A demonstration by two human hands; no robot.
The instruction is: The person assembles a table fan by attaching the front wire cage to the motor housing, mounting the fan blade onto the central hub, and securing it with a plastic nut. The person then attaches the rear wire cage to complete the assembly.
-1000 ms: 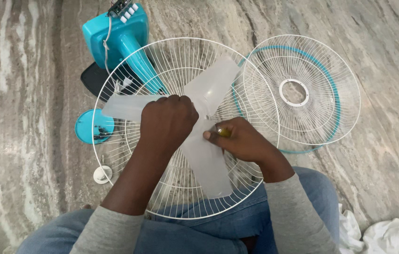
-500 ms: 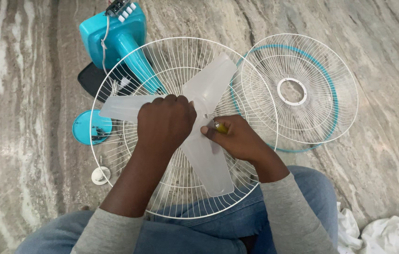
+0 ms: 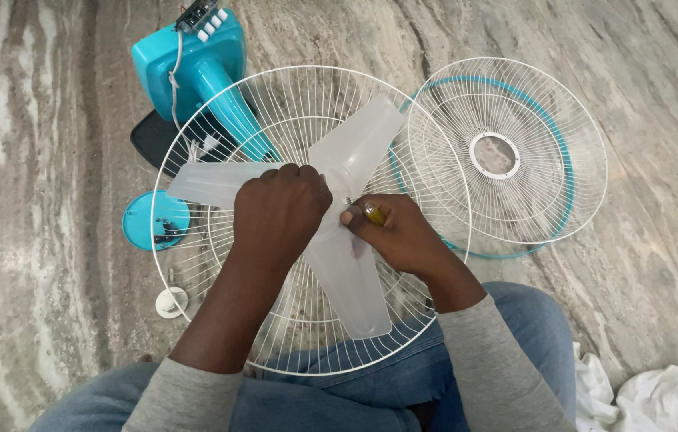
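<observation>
A translucent white three-bladed fan blade [image 3: 352, 272] sits in the white wire rear guard [image 3: 291, 96] of a fan that rests against my knees. My left hand [image 3: 281, 210] is closed over the blade's hub, which it hides. My right hand [image 3: 399, 232] is closed around a tool with a yellow-green handle [image 3: 374, 214], its tip pointing toward the hub. The fan's turquoise stem and base [image 3: 195, 64] lie behind the guard at the upper left.
A second white wire guard with a turquoise rim [image 3: 507, 152] lies flat on the marble floor to the right. A turquoise round cap [image 3: 151, 220] and a small white knob [image 3: 171, 302] lie at the left. White cloth [image 3: 659, 396] is bunched at the lower right.
The blade has turned slightly under my left hand. My right hand has shifted a little up and toward the hub with the tool.
</observation>
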